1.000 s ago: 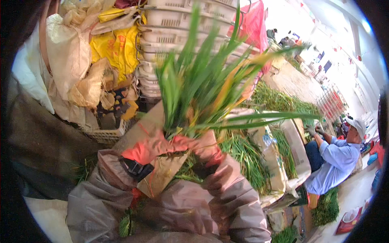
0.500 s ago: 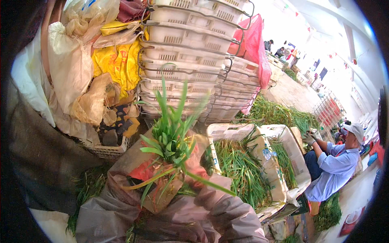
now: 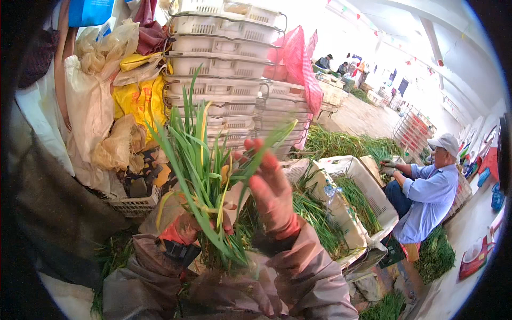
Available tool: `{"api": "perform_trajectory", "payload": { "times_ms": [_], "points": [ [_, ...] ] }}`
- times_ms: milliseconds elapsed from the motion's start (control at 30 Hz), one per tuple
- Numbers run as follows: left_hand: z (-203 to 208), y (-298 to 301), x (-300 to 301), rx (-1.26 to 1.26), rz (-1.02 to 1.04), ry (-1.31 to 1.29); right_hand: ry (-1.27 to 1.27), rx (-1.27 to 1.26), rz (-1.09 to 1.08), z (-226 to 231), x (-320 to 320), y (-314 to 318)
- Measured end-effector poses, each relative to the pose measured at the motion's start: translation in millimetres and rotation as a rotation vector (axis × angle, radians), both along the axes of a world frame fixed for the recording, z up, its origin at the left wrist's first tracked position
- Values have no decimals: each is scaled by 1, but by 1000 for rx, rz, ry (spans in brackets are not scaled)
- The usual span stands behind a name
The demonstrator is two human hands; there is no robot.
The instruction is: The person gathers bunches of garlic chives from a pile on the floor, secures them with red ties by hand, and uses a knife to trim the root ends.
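An upright bunch of chive-like greens [image 3: 205, 160] stands in front of me, its long flat leaves mixed with yellowed ones. My left hand [image 3: 184, 230] is closed round its lower part, mostly hidden behind leaves. Matted brownish stem ends hang low, between my sleeves. To the right of the bunch my right hand [image 3: 273, 194] is raised with fingers apart; motion blurs its fingertips. One blurred leaf crosses in front of those fingers, and I see no grip on it.
Tall stacks of white crates [image 3: 210, 85] rise ahead, beside plastic bags [image 3: 90, 101] on the left. Crates of greens [image 3: 320, 218] stand close on my right. Beyond them a person in a blue shirt [image 3: 426, 197] sits handling greens. More greens [image 3: 346, 143] lie heaped farther back.
My right hand has come up and away from the bunch, fingers spreading. The bunch has swung a little left and its leaves fan wider. The whole view has shifted slightly.
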State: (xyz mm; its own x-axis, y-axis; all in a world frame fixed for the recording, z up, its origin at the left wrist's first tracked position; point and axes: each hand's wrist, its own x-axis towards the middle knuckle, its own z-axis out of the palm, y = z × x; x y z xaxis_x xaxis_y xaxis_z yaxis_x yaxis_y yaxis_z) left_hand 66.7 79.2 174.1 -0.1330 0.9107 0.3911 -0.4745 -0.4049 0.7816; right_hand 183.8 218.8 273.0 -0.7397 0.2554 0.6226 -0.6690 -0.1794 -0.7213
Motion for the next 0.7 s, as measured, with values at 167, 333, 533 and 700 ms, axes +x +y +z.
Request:
{"api": "perform_trajectory", "payload": {
  "times_ms": [167, 333, 533, 700],
  "points": [
    [4, -15, 42, -53, 55, 4, 108, -159, -304, 32, 31, 27],
    [-13, -8, 56, -106, -150, 97, 67, -154, -443, 43, 52, 44],
    [-41, 11, 77, -314, -228, -140, 170, 75, -576, 88, 76, 61],
    [-2, 35, 99, -254, -253, -66, 303, 207, -738, 147, 167, 142]
  ]
}}
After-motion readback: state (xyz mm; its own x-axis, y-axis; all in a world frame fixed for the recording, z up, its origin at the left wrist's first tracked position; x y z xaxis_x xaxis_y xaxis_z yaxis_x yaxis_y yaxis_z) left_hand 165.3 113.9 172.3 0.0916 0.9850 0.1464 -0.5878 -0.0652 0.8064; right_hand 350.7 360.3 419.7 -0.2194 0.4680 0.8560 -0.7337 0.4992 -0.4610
